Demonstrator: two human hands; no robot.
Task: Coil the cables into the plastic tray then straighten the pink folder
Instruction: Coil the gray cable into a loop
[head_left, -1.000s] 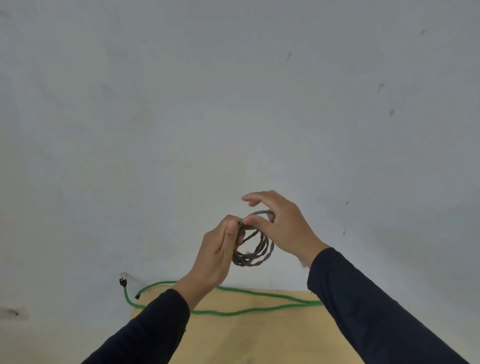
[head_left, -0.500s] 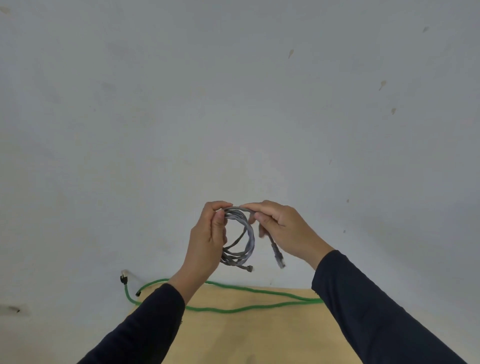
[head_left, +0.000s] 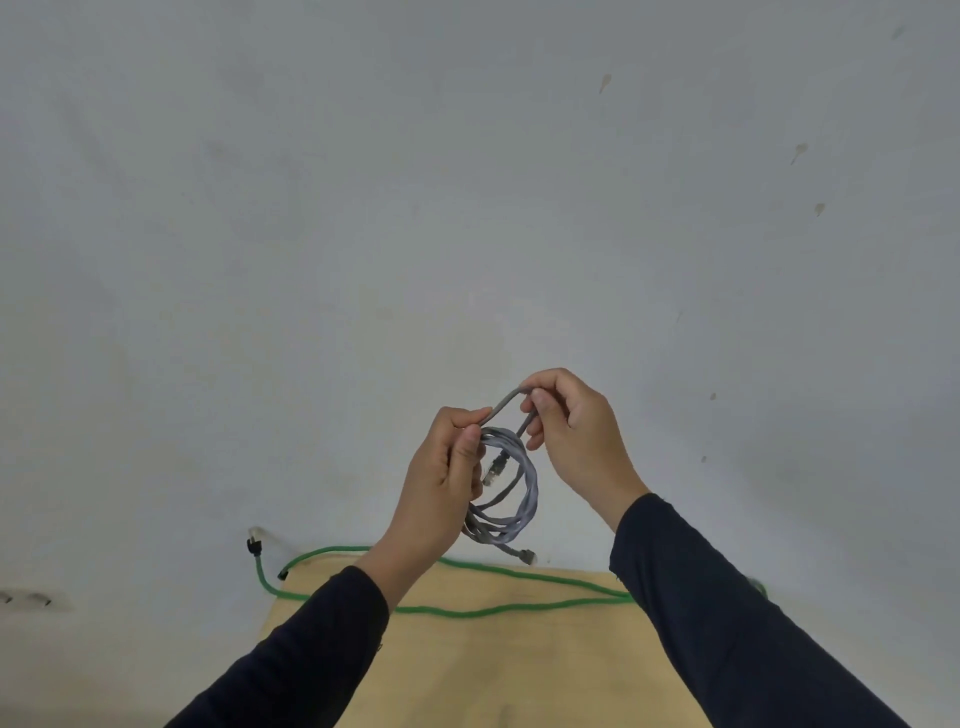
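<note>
A grey cable (head_left: 511, 491) is wound into a small coil and held up in the air above the table. My left hand (head_left: 441, 483) pinches the coil at its top left. My right hand (head_left: 574, 436) grips a loose loop of the same cable just above the coil. One plug hangs inside the coil, another dangles below it. A green cable (head_left: 498, 592) lies stretched across the far edge of the wooden table (head_left: 493, 670), its black plug ends hanging off at the left. Neither the plastic tray nor the pink folder is in view.
A pale grey wall (head_left: 467, 208) fills most of the view behind the table. A wall socket (head_left: 31, 600) sits low at the far left.
My right hand has lifted a loop of the grey cable up and to the right; its free plug end now hangs inside the coil. Both hands sit slightly higher.
</note>
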